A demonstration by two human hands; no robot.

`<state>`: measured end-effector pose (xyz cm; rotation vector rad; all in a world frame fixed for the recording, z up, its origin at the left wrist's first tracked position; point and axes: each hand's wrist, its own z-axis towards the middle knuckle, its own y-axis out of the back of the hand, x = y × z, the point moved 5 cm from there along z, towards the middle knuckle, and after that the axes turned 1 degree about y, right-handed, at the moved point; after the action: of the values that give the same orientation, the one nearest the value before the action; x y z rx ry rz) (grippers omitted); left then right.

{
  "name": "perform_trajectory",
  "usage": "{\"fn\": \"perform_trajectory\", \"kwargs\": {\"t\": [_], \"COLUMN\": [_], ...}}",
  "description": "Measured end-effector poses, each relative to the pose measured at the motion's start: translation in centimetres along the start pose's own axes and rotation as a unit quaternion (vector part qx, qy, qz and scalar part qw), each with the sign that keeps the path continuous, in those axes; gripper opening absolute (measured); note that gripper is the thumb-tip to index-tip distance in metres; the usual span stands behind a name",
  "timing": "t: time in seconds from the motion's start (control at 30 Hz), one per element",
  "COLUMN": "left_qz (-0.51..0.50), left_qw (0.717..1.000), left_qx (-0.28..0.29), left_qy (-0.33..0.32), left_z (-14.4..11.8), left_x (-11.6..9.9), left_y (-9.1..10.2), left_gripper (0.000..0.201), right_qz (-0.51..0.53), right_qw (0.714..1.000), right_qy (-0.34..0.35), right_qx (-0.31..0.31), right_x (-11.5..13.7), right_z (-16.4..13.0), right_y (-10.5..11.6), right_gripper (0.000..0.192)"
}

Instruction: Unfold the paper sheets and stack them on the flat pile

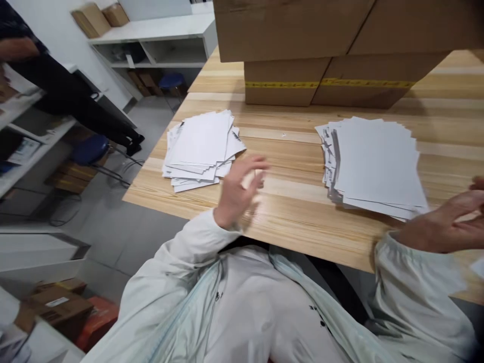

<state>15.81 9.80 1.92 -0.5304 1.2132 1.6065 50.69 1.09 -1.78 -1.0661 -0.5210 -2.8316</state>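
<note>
Table [302, 222]: wooden top carrying cardboard boxes [321, 80] at the back.
Right paper stack [378, 161]: lying just beyond the right hand [446, 222], nearly touching.
Left paper stack [202, 148]: fanning loosely, just beyond the left hand [238, 191].
Hands: both hovering spread, holding nothing.
Handling: sheets are probably sliding easily; lifting one by its edge is looking wisest.

Big brown cardboard boxes [325, 55] sit at the twelve o'clock end of the wooden table [295, 222]. At ten o'clock, a person's dark legs [79, 101] stand near a blue stool [91, 149]. White shelves [159, 38] are at eleven o'clock.
</note>
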Motion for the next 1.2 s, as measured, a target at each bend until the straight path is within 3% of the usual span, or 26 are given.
{"fn": "perform_trajectory", "kwargs": {"t": [0.07,0.1,0.17,0.27,0.37,0.5,0.63,0.87,1.0,1.2], "left_qz": [0.114,0.167,0.246,0.298,0.313,0.316,0.317,0.294,0.222,0.175], "left_qw": [0.99,0.983,0.967,0.952,0.946,0.943,0.94,0.95,0.971,0.982], "left_qx": [-0.078,-0.077,-0.043,0.01,0.028,0.025,0.013,-0.021,-0.055,-0.043], "left_qy": [0.012,0.022,0.055,0.075,0.086,0.105,0.128,0.102,0.067,0.046], "left_z": [0.2,0.6,1.4,2.3,2.7,3.1,3.6,3.8,3.8,3.1], "left_x": [4.3,6.6,10.6,13.8,14.0,13.3,13.4,14.8,15.4,14.7], "left_y": [5.9,7.9,10.3,10.9,10.1,9.5,9.7,10.4,10.3,10.0], "left_gripper": [0.012,0.013,0.027,0.036,0.038,0.034,0.024,0.012,0.012,0.017], "right_qz": [0.051,0.086,0.16,0.261,0.315,0.31,0.305,0.31,0.344,0.376], "right_qw": [0.997,0.992,0.966,0.898,0.851,0.828,0.834,0.837,0.821,0.804], "right_qy": [0.053,0.092,0.171,0.227,0.165,0.001,-0.081,-0.134,-0.196,-0.239], "right_qx": [-0.035,-0.012,0.106,0.272,0.387,0.468,0.452,0.43,0.412,0.395], "right_x": [4.6,7.0,11.7,17.8,21.3,22.2,21.3,20.8,21.1,21.5], "right_z": [-4.0,-6.0,-9.6,-13.6,-15.6,-17.1,-18.1,-19.3,-19.3,-19.6], "right_y": [0.0,-0.6,-2.8,-6.4,-10.6,-17.1,-21.3,-23.1,-24.0,-25.6], "right_gripper": [0.033,0.026,0.026,0.033,0.027,0.026,0.027,0.025,0.029,0.024]}}
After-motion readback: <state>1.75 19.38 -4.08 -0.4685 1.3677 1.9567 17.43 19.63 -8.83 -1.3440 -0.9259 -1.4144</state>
